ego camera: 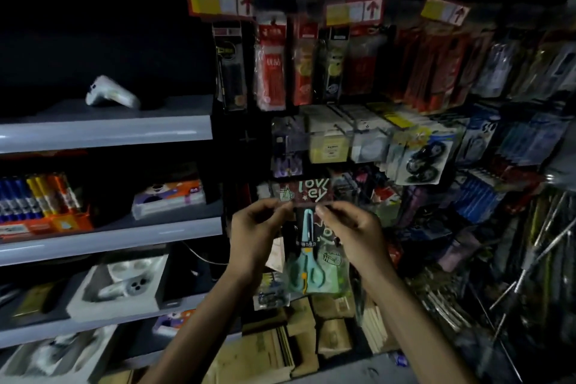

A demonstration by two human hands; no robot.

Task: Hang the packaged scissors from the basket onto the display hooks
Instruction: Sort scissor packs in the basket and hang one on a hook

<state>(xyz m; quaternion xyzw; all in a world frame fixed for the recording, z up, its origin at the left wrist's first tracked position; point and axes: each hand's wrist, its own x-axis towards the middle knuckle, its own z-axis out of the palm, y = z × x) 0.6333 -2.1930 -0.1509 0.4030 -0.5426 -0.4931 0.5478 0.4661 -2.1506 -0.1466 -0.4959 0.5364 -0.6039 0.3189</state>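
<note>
Forearms stretched from the lower edge. Left hand and right hand each pinched 1 top corner of the packaged scissors at mid-frame, holding it upright and flat, likely to keep it square for hanging.

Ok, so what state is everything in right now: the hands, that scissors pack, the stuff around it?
scissors pack: upright, held up at its top card, not yet on a hook
teal scissors: blades shut, sealed inside the pack
left hand: grip pinching the pack's upper left edge
right hand: grip pinching the pack's upper right edge
red packs: hanging on the display
white gadget: lying loose on a grey shelf
</note>
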